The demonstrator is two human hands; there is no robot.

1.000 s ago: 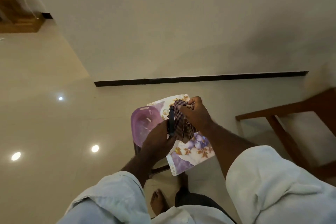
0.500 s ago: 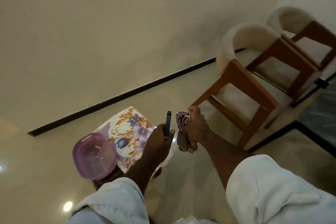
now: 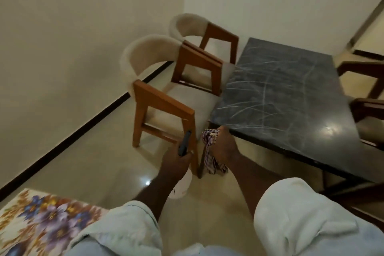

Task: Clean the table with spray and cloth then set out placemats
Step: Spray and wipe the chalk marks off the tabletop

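My left hand (image 3: pixel 176 162) grips a spray bottle (image 3: pixel 180 187); its dark nozzle sticks up above my fist and its white body hangs below. My right hand (image 3: pixel 223 147) holds a checked cloth (image 3: pixel 209 158) that dangles beneath it, close to the near left corner of the dark marble table (image 3: pixel 286 93). The tabletop is bare with pale streaks and a light glare. A floral placemat (image 3: pixel 35 220) lies at the bottom left, partly hidden by my sleeve.
Two wooden chairs with cream curved backs (image 3: pixel 166 81) stand along the table's left side, the nearer one just beyond my hands. More chairs (image 3: pixel 367 108) stand at the right. A wall with a black skirting runs along the left.
The view has swung right from the floral stool to the table and chairs. Both hands, still holding bottle and cloth, now sit at the table's near corner. The purple lid has left the view.
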